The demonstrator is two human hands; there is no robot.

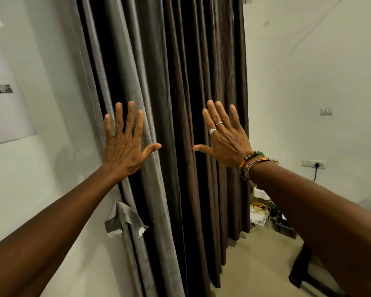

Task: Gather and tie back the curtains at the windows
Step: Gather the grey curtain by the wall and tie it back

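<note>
Two bare forearms point(51, 232) reach forward. The left hand point(124, 144) is spread flat at the grey curtain point(137, 61) and the right hand point(227, 140) before the brown curtain point(191, 61); each grip is slack and holds no cloth. The long folds hang vertically between both hands, about equally near. A grey cloth strip point(124, 221) hangs lower left by the white wall point(41, 179), with the beige floor point(266, 264) beyond.

The curtains point(180, 82) run off the top edge and a forearm point(308, 200) partly hides floor clutter point(262, 213).
</note>
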